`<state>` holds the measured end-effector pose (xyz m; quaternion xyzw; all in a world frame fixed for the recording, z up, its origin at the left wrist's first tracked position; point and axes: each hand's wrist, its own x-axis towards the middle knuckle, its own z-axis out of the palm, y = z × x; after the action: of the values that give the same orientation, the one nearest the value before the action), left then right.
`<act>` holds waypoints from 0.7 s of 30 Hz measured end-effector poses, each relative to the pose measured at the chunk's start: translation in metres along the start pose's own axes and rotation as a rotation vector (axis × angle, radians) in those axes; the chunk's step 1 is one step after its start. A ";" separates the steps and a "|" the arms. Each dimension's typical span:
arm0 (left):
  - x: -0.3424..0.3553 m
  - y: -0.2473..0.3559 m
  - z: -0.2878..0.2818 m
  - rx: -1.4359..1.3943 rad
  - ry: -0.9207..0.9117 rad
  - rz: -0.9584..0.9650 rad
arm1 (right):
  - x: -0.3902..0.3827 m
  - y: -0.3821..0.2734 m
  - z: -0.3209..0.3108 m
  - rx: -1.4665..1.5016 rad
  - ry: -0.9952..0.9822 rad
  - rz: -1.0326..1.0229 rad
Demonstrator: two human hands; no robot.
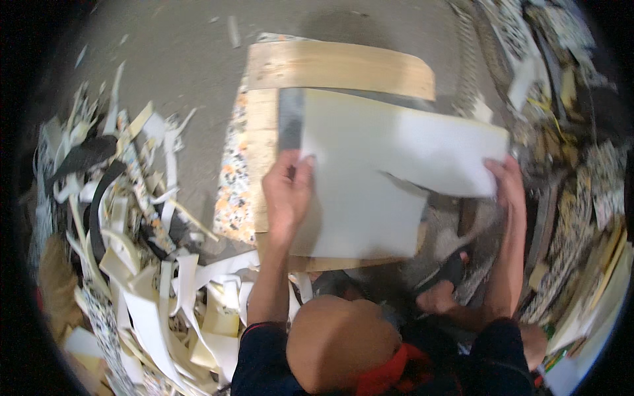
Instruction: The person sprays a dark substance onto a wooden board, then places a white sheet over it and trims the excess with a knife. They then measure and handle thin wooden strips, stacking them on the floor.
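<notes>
Left hand (287, 188) and right hand (507, 183) hold plain pale sheet (360, 178)

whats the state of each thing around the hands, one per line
White sheet, split partway, held at both sides
Left hand, closed on sheet's left edge
Right hand, closed on sheet's right end
Speckled slab, flat, mostly covered
Tan strip, lying over slab's far end
Scraps, loose, heaped

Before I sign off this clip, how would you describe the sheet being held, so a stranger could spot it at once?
On the grey floor, find the tan plank with one rounded end. Just below it in the picture, the left hand and right hand hold the pale sheet. Unlike the narrow scraps piled at left, it is broad, with a dark slit.
</notes>
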<state>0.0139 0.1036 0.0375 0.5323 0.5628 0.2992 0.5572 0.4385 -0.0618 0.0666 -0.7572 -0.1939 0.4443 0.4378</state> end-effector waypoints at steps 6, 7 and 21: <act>-0.013 0.030 -0.009 -0.245 0.017 -0.017 | -0.013 -0.024 -0.029 0.053 0.069 -0.130; -0.012 0.031 -0.010 -0.282 0.019 -0.028 | -0.007 -0.026 -0.030 0.063 0.051 -0.138; 0.036 -0.006 -0.002 0.011 0.209 -0.133 | 0.055 -0.015 0.015 0.053 0.009 0.007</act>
<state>0.0170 0.1356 0.0209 0.4629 0.6536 0.3123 0.5109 0.4563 -0.0083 0.0480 -0.7481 -0.1774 0.4474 0.4569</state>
